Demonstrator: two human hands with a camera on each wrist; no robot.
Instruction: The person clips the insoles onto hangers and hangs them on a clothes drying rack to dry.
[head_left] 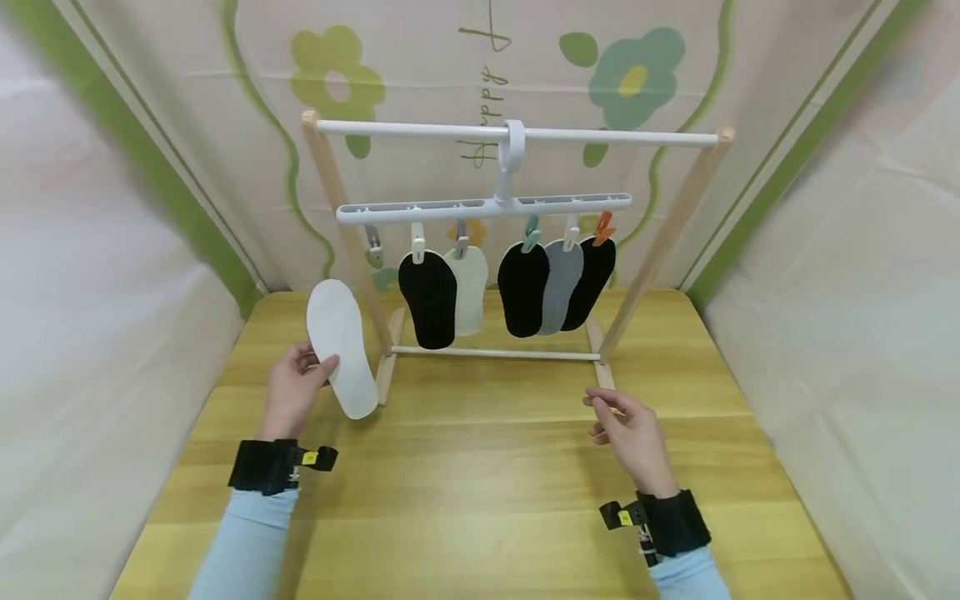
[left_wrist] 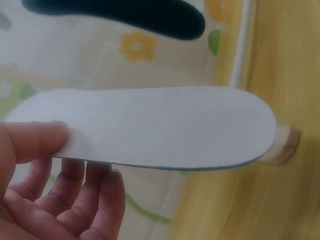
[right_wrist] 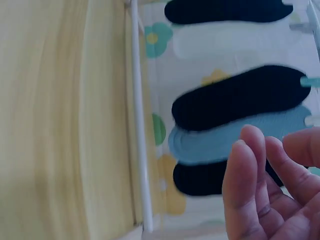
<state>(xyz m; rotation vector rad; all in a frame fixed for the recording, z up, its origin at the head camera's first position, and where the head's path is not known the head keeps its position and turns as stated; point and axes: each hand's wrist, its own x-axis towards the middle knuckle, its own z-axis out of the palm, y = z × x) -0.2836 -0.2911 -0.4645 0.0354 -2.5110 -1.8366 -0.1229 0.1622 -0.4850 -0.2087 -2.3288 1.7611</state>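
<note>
My left hand [head_left: 294, 385] pinches a white insole [head_left: 341, 346] by its edge, thumb on the front face and fingers behind, left of the wooden rack. In the left wrist view the insole [left_wrist: 170, 127] lies across the picture with a thin dark rim along its lower edge. My right hand [head_left: 628, 433] hovers over the table at the rack's right foot, fingers loosely bent and holding nothing. From a white clip hanger [head_left: 480, 208] hang a black insole [head_left: 427, 302], a pale one [head_left: 470, 292], another black one [head_left: 521, 292], a grey one [head_left: 562, 287] and a third black one [head_left: 592, 286].
The hanger hooks onto the white top bar [head_left: 420, 129] of the wooden rack [head_left: 667, 242]. A grey clip [head_left: 373, 244] at the hanger's left end holds nothing. An orange clip [head_left: 603, 229] is at its right end. Flowered fabric walls surround the wooden table [head_left: 480, 483].
</note>
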